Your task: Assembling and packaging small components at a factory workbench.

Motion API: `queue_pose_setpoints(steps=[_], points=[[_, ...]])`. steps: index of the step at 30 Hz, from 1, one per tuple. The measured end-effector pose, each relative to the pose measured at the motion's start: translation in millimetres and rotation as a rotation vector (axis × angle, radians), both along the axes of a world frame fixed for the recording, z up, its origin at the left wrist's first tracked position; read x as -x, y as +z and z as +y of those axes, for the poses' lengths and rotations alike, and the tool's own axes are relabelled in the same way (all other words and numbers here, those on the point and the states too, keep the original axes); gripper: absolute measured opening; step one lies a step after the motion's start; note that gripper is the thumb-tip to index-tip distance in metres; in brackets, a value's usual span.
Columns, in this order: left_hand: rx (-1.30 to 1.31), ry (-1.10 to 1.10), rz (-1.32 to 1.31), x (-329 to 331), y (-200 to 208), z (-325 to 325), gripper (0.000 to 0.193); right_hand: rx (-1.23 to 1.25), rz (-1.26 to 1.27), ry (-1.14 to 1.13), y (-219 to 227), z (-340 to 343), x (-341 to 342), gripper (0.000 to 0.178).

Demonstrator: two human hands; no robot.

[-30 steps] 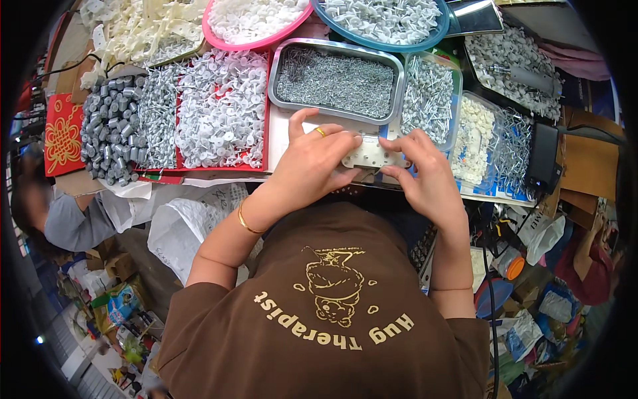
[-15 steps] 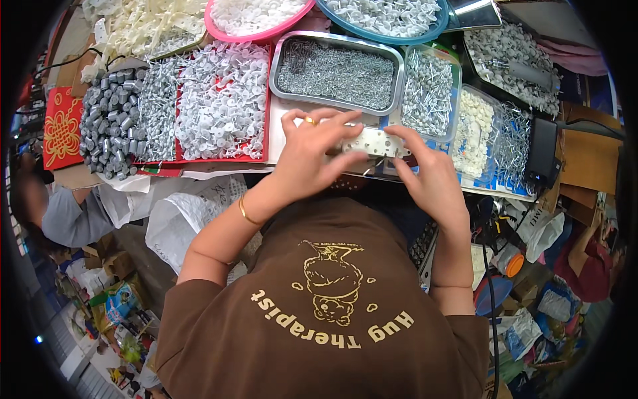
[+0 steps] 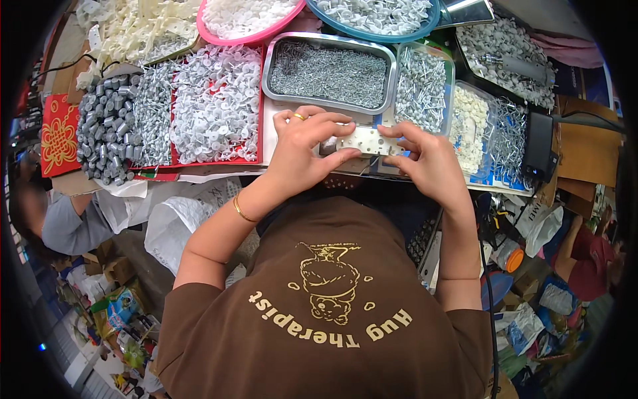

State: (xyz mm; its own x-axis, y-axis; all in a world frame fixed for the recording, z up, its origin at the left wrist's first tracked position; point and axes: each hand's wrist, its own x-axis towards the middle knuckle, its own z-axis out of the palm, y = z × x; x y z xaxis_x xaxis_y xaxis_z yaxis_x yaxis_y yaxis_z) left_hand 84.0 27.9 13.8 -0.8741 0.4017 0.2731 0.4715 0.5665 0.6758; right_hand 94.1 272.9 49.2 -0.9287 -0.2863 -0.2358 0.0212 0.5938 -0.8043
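Observation:
Between my hands, at the front edge of the table, is a small white block-like piece with holes and dots (image 3: 369, 141). My left hand (image 3: 307, 146), with a ring and a bracelet, pinches its left end, the thumb below and the fingers above. My right hand (image 3: 428, 159) grips the right end between thumb and bent fingers. A bit of grey metal shows beside the left fingertips; the fingers partly hide it. Just beyond the hands stands a metal tray of small screws or pins (image 3: 332, 72).
A red tray of white disc-headed parts (image 3: 216, 106) and grey metal cylinders (image 3: 109, 130) lie left. Clear bins of nails (image 3: 422, 86) and cream pieces (image 3: 468, 123) stand right, near a black box (image 3: 539, 147). A pink basin (image 3: 249, 36) and a blue basin (image 3: 379, 36) stand behind.
My left thumb has come in against the lower edge of the white piece. The fingers of my right hand have curled closer around its right end.

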Motion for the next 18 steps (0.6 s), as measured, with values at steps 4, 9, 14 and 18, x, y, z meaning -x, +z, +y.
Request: queue_pose_setpoints(steps=[4, 9, 14, 18], points=[[-0.002, 0.029, -0.085, -1.2, 0.7, 10.1, 0.039, -0.039, 0.158, -0.049, -10.8, -3.8, -12.3, 0.047], [-0.032, 0.074, -0.168, -4.2, 0.2, 26.1, 0.043, 0.049, 0.064, -0.033, -12.1, 5.6, -3.8, 0.049], [-0.049, 0.068, -0.034, -4.1, -7.6, 27.5, 0.048, 0.077, 0.064, -0.054, -3.1, 7.6, -9.7, 0.047], [0.072, 0.02, 0.141, -10.1, -5.2, 18.2, 0.052, -0.098, 0.516, -0.241, 10.4, -3.6, -28.0, 0.036]])
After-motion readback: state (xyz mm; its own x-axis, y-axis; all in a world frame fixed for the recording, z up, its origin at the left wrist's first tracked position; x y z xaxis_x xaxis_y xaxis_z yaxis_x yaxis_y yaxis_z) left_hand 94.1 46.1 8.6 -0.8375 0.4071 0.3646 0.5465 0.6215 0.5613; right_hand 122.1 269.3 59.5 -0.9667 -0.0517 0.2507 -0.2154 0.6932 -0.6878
